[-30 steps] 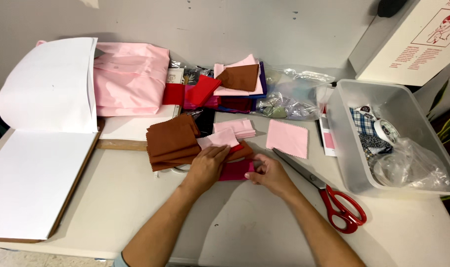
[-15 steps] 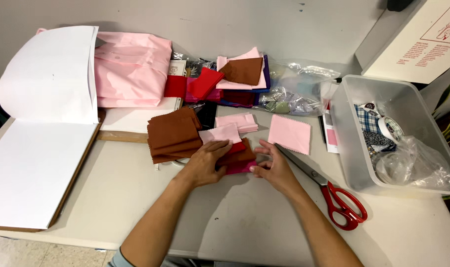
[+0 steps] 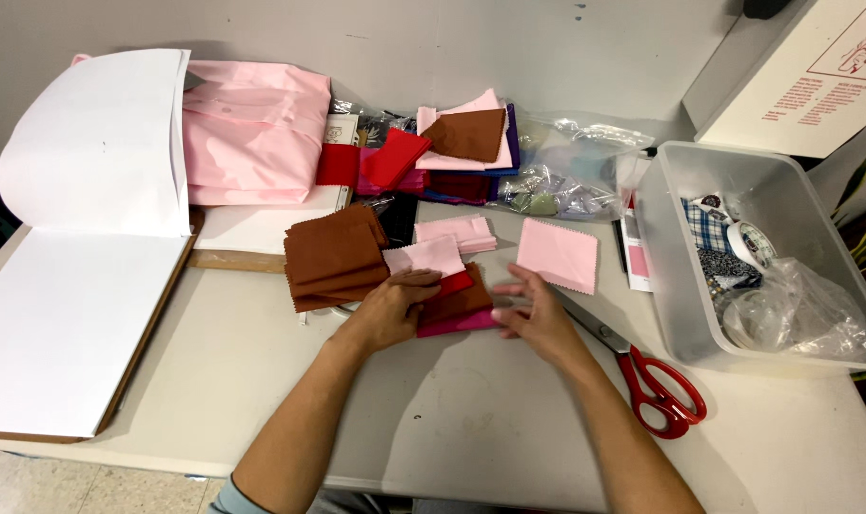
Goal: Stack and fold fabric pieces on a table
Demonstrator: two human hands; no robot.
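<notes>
Resting at the frame's centre, the left hand (image 3: 387, 309) presses flat, fingers together, on a small stack of brown, red and magenta fabric squares (image 3: 460, 309); the right hand (image 3: 538, 316), fingers loosely spread, touches its right edge, near red-handled scissors (image 3: 642, 373).

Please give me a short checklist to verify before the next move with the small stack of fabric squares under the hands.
1. Left hand rests on the small fabric stack: ok.
2. Right hand touches the stack's right edge: ok.
3. Stack edges aligned: not ok, red and magenta layers stick out.
4. Red-handled scissors lie apart from both hands: ok.
5. Single pink swatch lies flat, separate from the stack: ok.
6. Number of layers in the stack: cannot tell.
</notes>
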